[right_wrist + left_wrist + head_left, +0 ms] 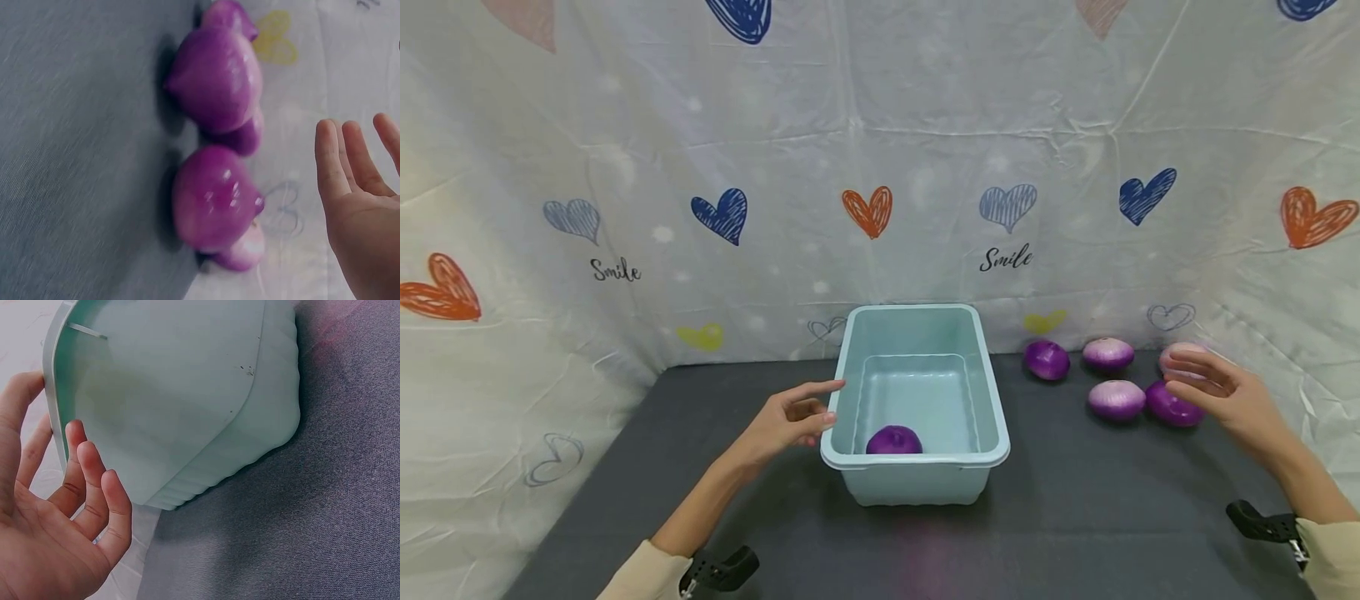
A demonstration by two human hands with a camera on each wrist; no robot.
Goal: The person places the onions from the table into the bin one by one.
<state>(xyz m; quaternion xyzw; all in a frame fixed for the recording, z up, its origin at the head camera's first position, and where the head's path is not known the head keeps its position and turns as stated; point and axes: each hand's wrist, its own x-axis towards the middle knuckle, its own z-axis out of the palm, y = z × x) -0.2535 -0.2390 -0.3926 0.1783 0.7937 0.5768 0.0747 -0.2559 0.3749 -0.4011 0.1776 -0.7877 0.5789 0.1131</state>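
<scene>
Fingers [1197, 367] of right hand [1228, 400] spread, empty, over red onions [1174, 406] on desk [1075, 508] | left hand [786, 421] relaxed beside tub [917, 467] | one onion [893, 440] inside | nearest bulb best cupped from above, neighbours undisturbed.

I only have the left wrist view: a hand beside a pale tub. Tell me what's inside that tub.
Observer: One purple onion lies in the tub, against its near wall.
Operator: Report the other hand.
Observer: The right hand is open, holding nothing, over the onions on the table.
Operator: Count those.
Observer: Five loose onions lie right of the tub.
Operator: Confirm the left hand touches the tub.
Observer: The left hand is open beside the rim; contact is unclear.
</scene>
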